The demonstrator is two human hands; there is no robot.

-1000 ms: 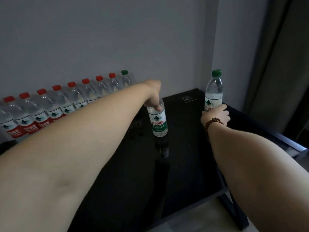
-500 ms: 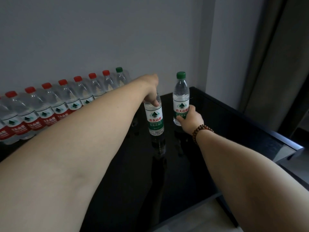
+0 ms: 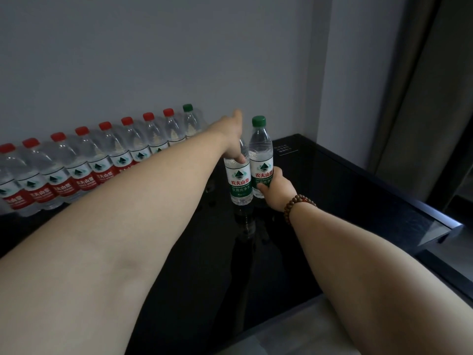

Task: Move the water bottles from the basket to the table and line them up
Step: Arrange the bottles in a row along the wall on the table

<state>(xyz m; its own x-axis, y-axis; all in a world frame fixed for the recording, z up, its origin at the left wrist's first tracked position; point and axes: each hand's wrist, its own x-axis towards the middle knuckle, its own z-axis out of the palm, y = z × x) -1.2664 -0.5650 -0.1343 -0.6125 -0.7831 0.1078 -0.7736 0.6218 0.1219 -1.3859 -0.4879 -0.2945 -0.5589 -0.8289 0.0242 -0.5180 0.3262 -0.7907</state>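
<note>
Black glossy table [image 3: 345, 201] fills the lower half of the view and stands in a corner of grey walls.

1. Two green-label water bottles stand upright at the centre of the view, side by side and touching or nearly so
   - Left bottle [image 3: 239, 184]: base meets its own reflection on the table top; the cap is hidden under the hand
   - Right bottle [image 3: 261, 152]: at 3 o'clock of the left bottle, green cap exposed; the base is partly hidden behind the hand, so contact with the table cannot be confirmed

2. Hands
   - Left hand [image 3: 234, 142]: reaches in from 8 o'clock and grips the left bottle from above, fingers curled round its neck and shoulder
   - Right hand [image 3: 276, 190]: reaches in from 4 o'clock and holds the right bottle low on the body, fingers wrapped round the label
   - A brown bead bracelet [image 3: 294, 207] sits on the right wrist

3. Row of bottles [image 3: 84, 175]: lined up along the wall, running from 9 o'clock toward 12 o'clock, each one close against the next. Red caps and red labels throughout, except for the last bottle [image 3: 190, 124] at the 12 o'clock end, which has a green cap. The left arm crosses in front of that end of the row

4. Surroundings: small white print [image 3: 285, 149] marks the table top at 1 o'clock of the held bottles. A grey curtain [image 3: 422, 98] hangs at 2 o'clock, beyond the table edge
</note>
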